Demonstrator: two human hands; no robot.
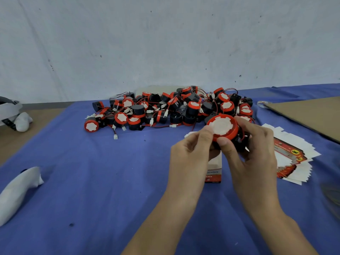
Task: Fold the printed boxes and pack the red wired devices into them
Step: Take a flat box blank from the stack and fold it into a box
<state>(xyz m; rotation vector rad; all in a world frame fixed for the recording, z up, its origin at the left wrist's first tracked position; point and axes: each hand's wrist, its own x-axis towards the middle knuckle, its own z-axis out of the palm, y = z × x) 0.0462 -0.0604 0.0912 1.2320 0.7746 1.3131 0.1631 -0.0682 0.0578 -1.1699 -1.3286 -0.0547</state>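
The left hand is seen with fingers curled round the upper end of a folded printed box, which is held upright above the blue cloth; one fingertip is laid against the white cap of the device. Behind and to the left of this hand, the heap of unpacked devices is noted near the wall. The red wired device is held just above the box, cap turned toward the camera, and is gripped at its red rim and black body by the right hand, thumb in front. The box mouth is hidden by both hands. The step in hand is judged to be insertion. The device must next be turned and aligned, its wires tucked in, then pushed down. The stack of flat boxes lies further right, unfolded.
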